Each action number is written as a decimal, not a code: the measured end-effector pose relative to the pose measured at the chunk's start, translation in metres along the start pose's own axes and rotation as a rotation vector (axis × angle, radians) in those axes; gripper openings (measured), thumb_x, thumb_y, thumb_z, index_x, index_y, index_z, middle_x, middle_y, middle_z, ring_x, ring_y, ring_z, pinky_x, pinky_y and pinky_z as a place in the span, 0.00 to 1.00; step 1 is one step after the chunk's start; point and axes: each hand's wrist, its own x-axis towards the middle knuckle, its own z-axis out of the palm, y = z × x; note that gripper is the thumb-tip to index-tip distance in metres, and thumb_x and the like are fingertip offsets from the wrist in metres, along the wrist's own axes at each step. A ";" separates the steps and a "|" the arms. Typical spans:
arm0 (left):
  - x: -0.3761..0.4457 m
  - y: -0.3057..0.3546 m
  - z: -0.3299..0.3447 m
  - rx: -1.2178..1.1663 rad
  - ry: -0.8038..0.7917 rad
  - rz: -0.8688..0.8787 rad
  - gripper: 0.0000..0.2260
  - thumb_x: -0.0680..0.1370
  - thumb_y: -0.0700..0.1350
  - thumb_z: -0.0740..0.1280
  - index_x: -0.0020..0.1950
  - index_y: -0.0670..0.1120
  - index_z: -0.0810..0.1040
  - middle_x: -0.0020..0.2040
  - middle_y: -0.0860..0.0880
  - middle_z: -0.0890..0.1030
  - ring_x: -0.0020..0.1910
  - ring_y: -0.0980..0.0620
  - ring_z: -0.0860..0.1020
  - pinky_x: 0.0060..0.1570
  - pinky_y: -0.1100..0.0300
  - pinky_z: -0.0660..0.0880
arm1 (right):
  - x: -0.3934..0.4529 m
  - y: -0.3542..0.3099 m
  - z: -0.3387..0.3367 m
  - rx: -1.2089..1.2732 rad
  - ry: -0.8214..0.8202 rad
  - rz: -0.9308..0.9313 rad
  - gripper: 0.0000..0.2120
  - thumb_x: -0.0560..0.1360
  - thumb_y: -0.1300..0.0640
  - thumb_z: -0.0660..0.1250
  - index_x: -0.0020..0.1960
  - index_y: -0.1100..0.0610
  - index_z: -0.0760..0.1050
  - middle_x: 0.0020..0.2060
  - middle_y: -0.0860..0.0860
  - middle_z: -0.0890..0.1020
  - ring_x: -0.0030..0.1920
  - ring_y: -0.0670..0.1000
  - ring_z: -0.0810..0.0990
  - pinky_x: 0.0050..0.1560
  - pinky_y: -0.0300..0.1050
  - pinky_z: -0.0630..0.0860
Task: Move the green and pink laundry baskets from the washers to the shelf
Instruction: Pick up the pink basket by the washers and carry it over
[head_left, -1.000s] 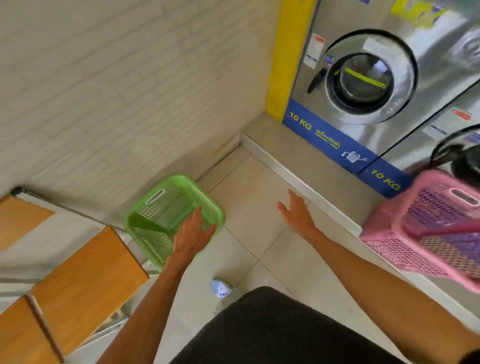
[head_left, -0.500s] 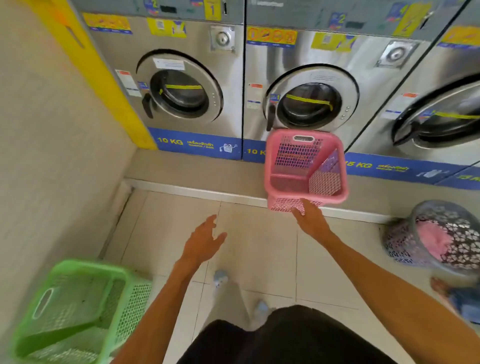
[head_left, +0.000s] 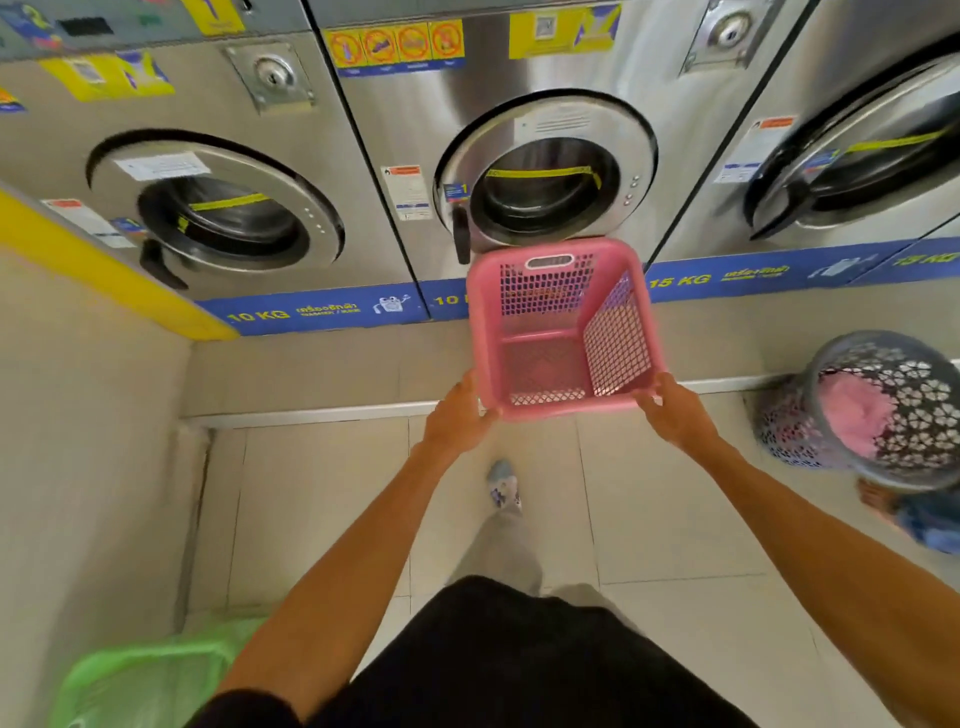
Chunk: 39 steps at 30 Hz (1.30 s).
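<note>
Pink basket (head_left: 563, 332) stands on the raised ledge (head_left: 311, 371) at the foot of the washers, against the front of the middle machine, just below its round door. It is one of three baskets in view: this pink one, a green basket (head_left: 140, 680) blurred at the bottom left corner of the floor beside the wall, and a round grey basket (head_left: 883, 410) to the right, holding something pink. Three steel washers show: the left washer (head_left: 208, 156), the middle washer (head_left: 519, 130) and part of a right washer (head_left: 857, 130), each with a round glass door and a blue band of weight lettering along the base.

Both hands are on the pink basket's near rim. The left hand (head_left: 457, 415) grips the near left corner, its fingers curled round the rim; the right hand (head_left: 675, 415) grips the near right corner the same way. The basket is square, tapering, of perforated plastic mesh with a slotted handle in its far wall, and it is empty.

Pale tiled floor (head_left: 322, 493) lies open between the ledge edge and the person; the wall closes the left side. A shoe (head_left: 504, 488) steps forward on the tiles below the basket, and another person's foot (head_left: 878, 501) shows beside the grey basket.
</note>
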 end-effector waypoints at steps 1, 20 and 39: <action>0.015 0.002 -0.004 0.010 -0.018 -0.007 0.34 0.79 0.53 0.68 0.79 0.45 0.57 0.73 0.41 0.71 0.70 0.40 0.71 0.64 0.46 0.71 | 0.013 -0.003 -0.002 0.008 0.002 0.011 0.19 0.82 0.55 0.63 0.70 0.63 0.71 0.64 0.62 0.79 0.62 0.64 0.79 0.59 0.53 0.75; 0.244 -0.057 0.061 0.051 -0.024 -0.248 0.39 0.79 0.54 0.68 0.81 0.44 0.49 0.74 0.38 0.63 0.68 0.35 0.72 0.62 0.37 0.73 | 0.291 0.081 0.043 -0.222 0.026 0.104 0.30 0.77 0.58 0.68 0.73 0.64 0.59 0.60 0.72 0.73 0.59 0.72 0.73 0.56 0.66 0.74; 0.311 -0.084 0.137 -0.329 0.259 -0.214 0.35 0.82 0.41 0.62 0.81 0.46 0.42 0.59 0.39 0.79 0.46 0.44 0.84 0.41 0.48 0.84 | 0.353 0.134 0.080 -0.101 0.241 -0.130 0.32 0.82 0.57 0.59 0.81 0.60 0.47 0.69 0.68 0.70 0.60 0.72 0.75 0.55 0.65 0.75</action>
